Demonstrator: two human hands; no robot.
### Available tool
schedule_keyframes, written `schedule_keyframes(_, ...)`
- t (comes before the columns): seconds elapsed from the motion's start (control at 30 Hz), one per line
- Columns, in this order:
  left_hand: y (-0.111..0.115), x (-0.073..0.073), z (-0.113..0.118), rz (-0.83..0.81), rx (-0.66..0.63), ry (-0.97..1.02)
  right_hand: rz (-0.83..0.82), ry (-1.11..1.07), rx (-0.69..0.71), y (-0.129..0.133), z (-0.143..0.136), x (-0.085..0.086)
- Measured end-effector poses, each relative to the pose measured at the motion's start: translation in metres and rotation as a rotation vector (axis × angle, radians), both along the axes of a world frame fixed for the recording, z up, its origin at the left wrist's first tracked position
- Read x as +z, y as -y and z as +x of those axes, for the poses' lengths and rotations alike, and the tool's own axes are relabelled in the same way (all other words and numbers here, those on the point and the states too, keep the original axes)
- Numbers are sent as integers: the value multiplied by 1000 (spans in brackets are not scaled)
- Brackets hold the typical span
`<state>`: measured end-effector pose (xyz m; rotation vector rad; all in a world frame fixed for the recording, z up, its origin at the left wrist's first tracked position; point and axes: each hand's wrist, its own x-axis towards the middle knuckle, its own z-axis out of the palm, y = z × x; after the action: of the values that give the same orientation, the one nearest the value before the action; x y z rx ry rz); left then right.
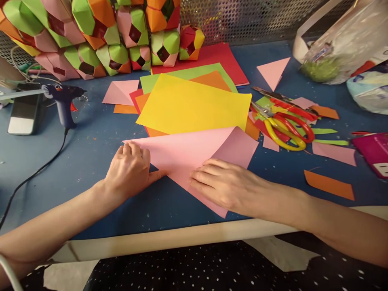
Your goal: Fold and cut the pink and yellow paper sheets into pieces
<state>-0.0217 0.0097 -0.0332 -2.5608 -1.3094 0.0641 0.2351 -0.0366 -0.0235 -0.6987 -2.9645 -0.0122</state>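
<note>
A pink sheet of paper (188, 149) lies on the blue table in front of me, with one part folded over diagonally and a corner pointing towards the table's front edge. At the sheet's left corner my left hand (129, 167) has its fingers curled down on the paper and its thumb stretched along the lower edge. My right hand (224, 182) lies flat across the folded part, fingers stretched out together. Just behind the pink sheet, a yellow sheet (197, 105) tops a stack of coloured paper, including a green sheet (151, 82).
Yellow-and-red-handled scissors (285, 129) lie among paper scraps on the right, near an orange strip (329, 185). A glue gun (63, 103) with a cord and a phone (26, 111) are on the left. Folded paper modules (115, 56) stand along the mesh back.
</note>
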Motion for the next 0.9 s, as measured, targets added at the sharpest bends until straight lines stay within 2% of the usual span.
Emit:
schedule_keyframes(0.3, 3, 0, 6, 66, 29, -53, -38, 25, -12, 0, 1, -1)
schedule_keyframes(0.47, 4, 4, 6, 95, -57, -31, -8, 30, -18, 0, -1, 1)
schedule_keyframes(0.6, 8, 2, 7, 73, -86, -2, -24, 30, -21, 1, -2, 0)
schedule_keyframes(0.9, 14, -3, 15, 102, -28, 37, 1, 14, -25, -5, -8, -2)
